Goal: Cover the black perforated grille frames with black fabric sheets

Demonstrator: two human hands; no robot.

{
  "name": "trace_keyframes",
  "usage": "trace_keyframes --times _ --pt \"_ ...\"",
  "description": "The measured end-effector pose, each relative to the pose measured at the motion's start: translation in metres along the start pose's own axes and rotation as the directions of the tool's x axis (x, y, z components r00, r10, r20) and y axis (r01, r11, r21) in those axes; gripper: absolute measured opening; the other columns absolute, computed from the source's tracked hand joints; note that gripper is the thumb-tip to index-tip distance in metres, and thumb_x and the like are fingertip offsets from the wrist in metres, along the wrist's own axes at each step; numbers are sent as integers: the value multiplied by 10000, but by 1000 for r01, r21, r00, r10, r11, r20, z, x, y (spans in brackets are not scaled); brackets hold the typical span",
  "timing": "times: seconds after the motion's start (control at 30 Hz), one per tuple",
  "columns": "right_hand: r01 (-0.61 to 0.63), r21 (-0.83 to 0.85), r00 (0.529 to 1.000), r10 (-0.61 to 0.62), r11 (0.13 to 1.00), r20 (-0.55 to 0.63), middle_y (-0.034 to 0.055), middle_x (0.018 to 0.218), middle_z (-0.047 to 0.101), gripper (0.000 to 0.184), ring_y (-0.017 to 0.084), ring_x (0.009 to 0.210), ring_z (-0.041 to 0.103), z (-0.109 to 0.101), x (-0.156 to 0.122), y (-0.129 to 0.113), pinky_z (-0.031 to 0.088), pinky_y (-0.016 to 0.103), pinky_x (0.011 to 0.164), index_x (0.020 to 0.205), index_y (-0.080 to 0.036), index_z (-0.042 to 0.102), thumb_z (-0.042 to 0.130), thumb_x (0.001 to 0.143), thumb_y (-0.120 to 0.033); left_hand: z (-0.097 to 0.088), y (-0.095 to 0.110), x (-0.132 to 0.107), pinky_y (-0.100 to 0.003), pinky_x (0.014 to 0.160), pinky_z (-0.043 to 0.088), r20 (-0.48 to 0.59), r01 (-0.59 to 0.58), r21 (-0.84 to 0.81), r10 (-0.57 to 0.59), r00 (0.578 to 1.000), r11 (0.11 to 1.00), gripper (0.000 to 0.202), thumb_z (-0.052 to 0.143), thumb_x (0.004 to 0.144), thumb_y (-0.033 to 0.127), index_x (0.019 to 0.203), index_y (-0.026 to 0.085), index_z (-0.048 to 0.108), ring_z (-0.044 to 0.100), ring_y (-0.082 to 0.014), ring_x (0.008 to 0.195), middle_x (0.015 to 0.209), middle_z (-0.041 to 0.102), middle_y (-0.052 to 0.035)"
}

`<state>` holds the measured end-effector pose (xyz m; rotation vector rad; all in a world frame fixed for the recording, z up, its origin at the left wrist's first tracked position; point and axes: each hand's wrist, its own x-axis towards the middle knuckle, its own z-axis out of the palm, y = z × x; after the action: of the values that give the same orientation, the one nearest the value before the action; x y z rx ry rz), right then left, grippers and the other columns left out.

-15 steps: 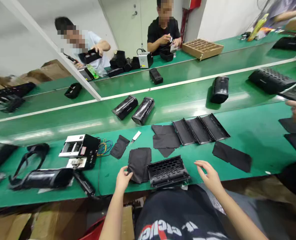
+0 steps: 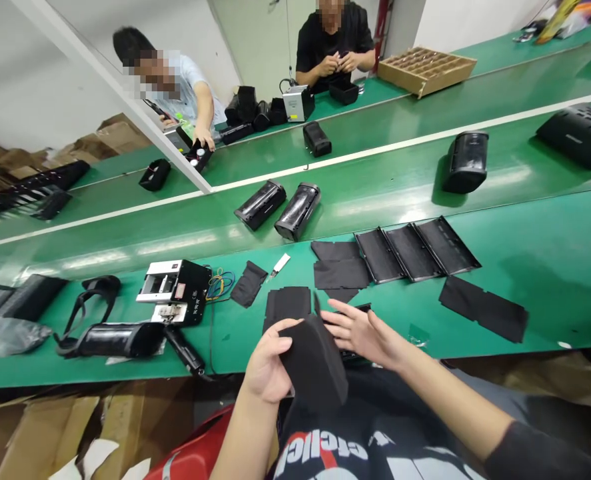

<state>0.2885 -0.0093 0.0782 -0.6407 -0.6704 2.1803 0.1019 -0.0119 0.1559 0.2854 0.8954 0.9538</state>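
My left hand [image 2: 269, 365] pinches a thin black cloth-like sheet [image 2: 312, 367] by its left side, thumb on top, and holds it curved above the table's front edge. Beside its right edge is my right hand [image 2: 368, 333], fingers stretched out and spread; whether the fingertips touch the sheet cannot be made out. Behind the hands, the perforated black panel [image 2: 367, 308] is mostly hidden on the table. A small pile of similar black sheets [image 2: 288, 302] lies just beyond my left hand.
Three black tray-like panels [image 2: 412, 254] lie beyond my right hand, with a loose black sheet [image 2: 485, 310] to the right. A small black-and-white machine [image 2: 180, 293] stands at left. Dark speaker-like units [image 2: 298, 212] sit on the green belt. Two people work across it.
My left hand has lifted a black sheet from the pile and brought it toward me. My right hand has moved left to beside it. The view has shifted slightly.
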Motion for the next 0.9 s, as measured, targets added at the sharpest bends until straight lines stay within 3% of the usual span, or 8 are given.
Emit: trace_keyframes --times 0.1,0.2,0.3,0.53,0.77,0.9 --pt "-105 100 991 96 989 88 123 1085 555 667 222 955 541 19 4 0 407 362 814 1090 -178 511 513 605 -637 18 -3 -10 -284 695 474 36 42 16 -42 998 999 127 621 551 147 675 141 598 606 -186 759 811 653 -48" --pt "-69 71 998 70 995 -5 99 859 640 446 192 784 598 26 -3 -2 446 320 735 945 -137 597 650 606 -423 25 -1 -19 -252 657 475 -96 -2 75 10 995 997 144 631 567 156 705 150 593 605 -169 732 782 647 -33" --pt "-39 12 993 40 999 -107 82 738 651 304 170 670 608 28 -19 -11 465 305 664 868 -124 628 606 678 -361 26 5 -30 -226 590 470 -223 -44 176 84 971 983 180 630 598 182 773 166 591 602 -142 644 713 644 -17" --pt "-13 -217 984 -27 976 -178 74 746 650 317 175 673 606 47 -61 -35 484 274 587 914 -145 628 541 733 -390 30 18 -63 -254 564 479 -214 -70 340 150 965 938 325 615 641 256 952 164 587 610 -174 633 707 652 -49" --pt "-3 -300 982 -55 954 -183 78 744 643 359 190 707 601 60 -83 -36 491 280 579 962 -154 608 496 755 -424 43 22 -81 -247 545 485 -223 -74 311 149 963 947 462 560 693 256 1143 176 490 617 -177 625 715 657 -55" --pt "-8 -301 975 -59 954 -212 78 753 643 375 193 704 601 62 -80 -34 487 294 600 977 -158 600 495 749 -437 31 15 -77 -269 610 500 -155 -102 176 130 979 979 546 584 663 263 1185 194 439 620 -187 699 771 652 -54"
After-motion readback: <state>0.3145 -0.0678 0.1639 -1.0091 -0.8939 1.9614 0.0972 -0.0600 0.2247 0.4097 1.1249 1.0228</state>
